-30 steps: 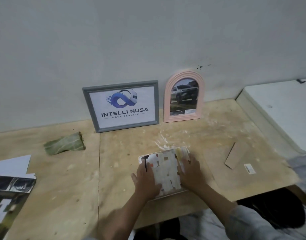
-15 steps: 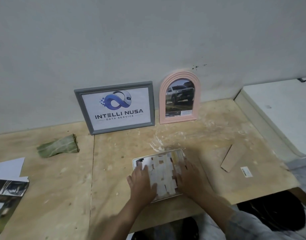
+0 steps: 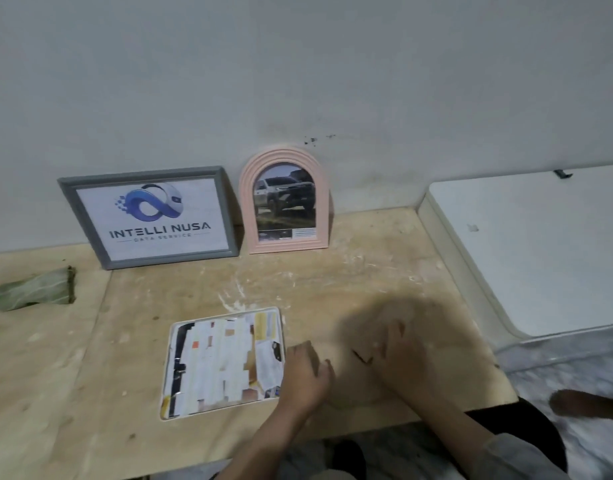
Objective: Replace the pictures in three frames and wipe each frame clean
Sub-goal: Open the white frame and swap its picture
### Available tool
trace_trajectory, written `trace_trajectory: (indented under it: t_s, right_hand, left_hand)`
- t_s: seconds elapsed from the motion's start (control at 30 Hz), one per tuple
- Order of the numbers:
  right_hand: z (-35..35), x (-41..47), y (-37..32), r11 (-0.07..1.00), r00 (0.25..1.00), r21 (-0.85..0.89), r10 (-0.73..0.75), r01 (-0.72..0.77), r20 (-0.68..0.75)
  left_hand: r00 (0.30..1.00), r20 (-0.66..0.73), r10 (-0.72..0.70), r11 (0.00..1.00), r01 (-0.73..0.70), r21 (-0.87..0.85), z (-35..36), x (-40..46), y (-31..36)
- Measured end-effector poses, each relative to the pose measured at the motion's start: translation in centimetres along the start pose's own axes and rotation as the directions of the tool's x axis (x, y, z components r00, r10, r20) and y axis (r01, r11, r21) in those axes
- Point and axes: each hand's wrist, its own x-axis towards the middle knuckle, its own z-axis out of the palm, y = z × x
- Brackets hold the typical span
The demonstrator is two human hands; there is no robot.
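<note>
The wooden tabletop (image 3: 350, 282) ends at its near edge just below both wrists, and to the right of the right hand a white raised surface (image 3: 540, 244) borders it. Beyond the fingertips lies a broad stretch of bare, paint-smeared wood up to the wall (image 3: 298, 64). The white frame (image 3: 225, 362) lies flat on the tabletop just to the left of the left hand (image 3: 307, 370), with a patchwork of pale paper strips showing inside its rim. Its right edge touches or nearly touches the left hand's fingers, and its near edge sits close to the table's near edge. Its long axis runs away from the person, its top tilted slightly to the right. The left hand rests on the wood with fingers loosely spread and holds nothing. The right hand (image 3: 398, 348) is blurred; whether it is open or holding anything I cannot tell, though a small dark mark shows just beside its fingers. Well beyond both hands, a grey frame (image 3: 149, 216) with a logo print and a pink arched frame (image 3: 286, 200) with a car photo lean upright against the wall, side by side. Far to the left of the left hand a folded green cloth (image 3: 31, 289) lies on the wood.
</note>
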Motion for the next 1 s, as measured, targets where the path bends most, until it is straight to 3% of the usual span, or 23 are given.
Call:
trace_trajectory:
  t_s: [0.13,0.33,0.5,0.7,0.9,1.0]
  right_hand:
    - [-0.7,-0.1,3.6,0.987,0.988,0.051,0.154,-0.155,0.023]
    - [-0.9,-0.4,3.9,0.952,0.973,0.200,0.218,-0.230,0.078]
    - [-2.6,0.3,3.8,0.820,0.928,0.439,0.350,-0.368,0.124]
    - [-3.7,-0.7,1.5,0.814,0.950,0.492,0.293,-0.309,0.111]
    - [-2.3,-3.1,-5.4,0.843,0.976,0.492,0.184,-0.219,0.119]
    - [-1.1,-4.3,-9.5,0.828,0.981,0.527,0.139,-0.191,0.136]
  left_hand:
    - [0.997,-0.053,-0.062,0.998,0.063,0.022,2.3,0.0,2.0]
    - [0.996,-0.042,-0.084,0.995,0.086,0.052,3.2,-0.2,3.3]
    - [0.967,-0.087,-0.239,0.964,0.225,-0.145,3.0,0.6,3.2]
    - [0.931,-0.124,-0.344,0.882,0.276,-0.381,0.6,0.7,2.5]
    - [0.919,-0.287,-0.271,0.925,0.165,-0.343,-4.9,-0.2,-0.9]
    - [0.898,-0.326,-0.297,0.926,0.188,-0.326,-8.2,-1.1,-4.0]
